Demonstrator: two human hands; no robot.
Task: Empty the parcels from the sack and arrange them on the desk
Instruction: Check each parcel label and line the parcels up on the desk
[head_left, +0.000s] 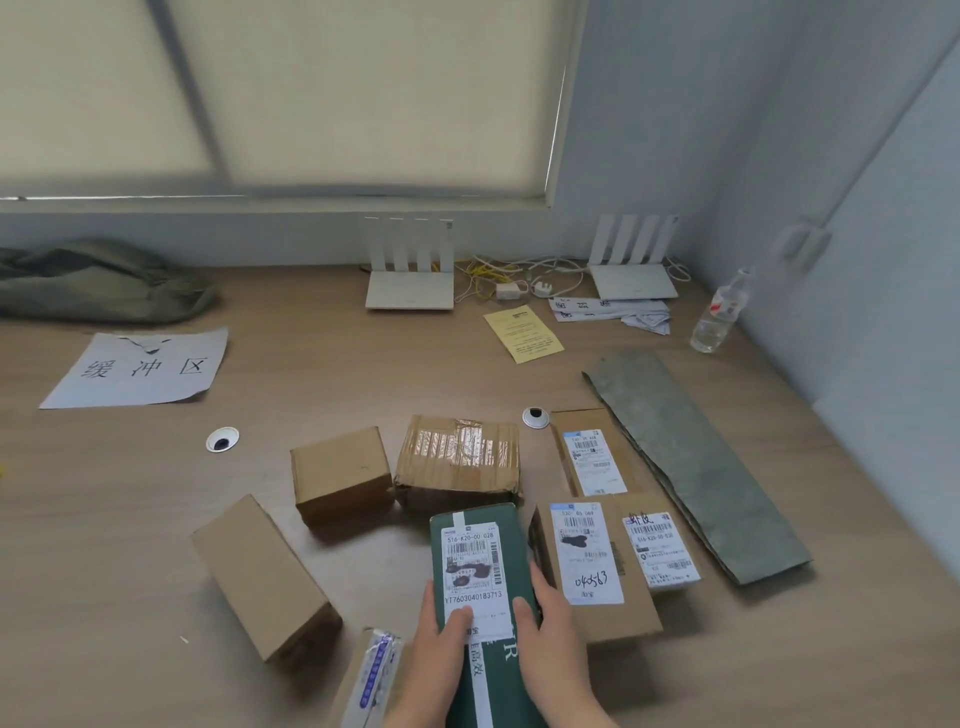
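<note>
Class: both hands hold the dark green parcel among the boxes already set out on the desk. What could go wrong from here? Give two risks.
1. The dark green labelled parcel, gripped by the left hand and right hand, sits tight against the brown cardboard box with the handwritten label; sliding it could nudge that box out of line.

2. The brown plain cardboard box lies askew to the row; leaving it would probably spoil the arrangement.

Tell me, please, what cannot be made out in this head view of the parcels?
- Green parcel: near end cut by the bottom edge; both hands cover its sides.
- Parcel with blue tape: mostly cut off by the bottom edge.
- Yellow note: print too small to read.
- Sack: contents hidden by its own folds.
</note>
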